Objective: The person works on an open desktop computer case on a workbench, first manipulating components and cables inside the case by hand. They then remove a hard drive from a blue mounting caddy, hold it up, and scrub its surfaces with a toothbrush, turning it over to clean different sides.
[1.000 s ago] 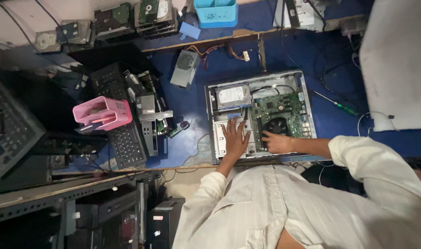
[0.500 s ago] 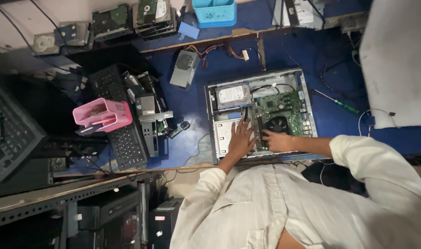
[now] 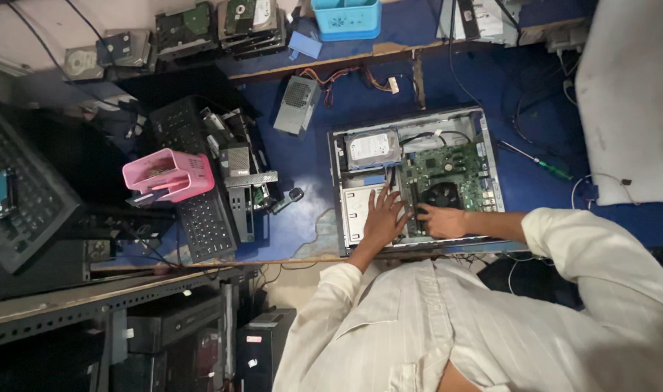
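The open computer case (image 3: 416, 181) is dull grey metal, and inside it sit a matt green circuit board (image 3: 447, 173) and a shiny silver metal hard drive (image 3: 373, 149). The bare left hand (image 3: 384, 218) and right hand (image 3: 442, 221) rest inside the case, and the shirt sleeves (image 3: 593, 247) are soft pale cloth with thin stripes. The desk (image 3: 310, 181) has a smooth blue top, worn pale in one patch, with a wood edge, and on it are a glossy pink plastic box (image 3: 169, 174) and matt black plastic keyboards (image 3: 204, 221).
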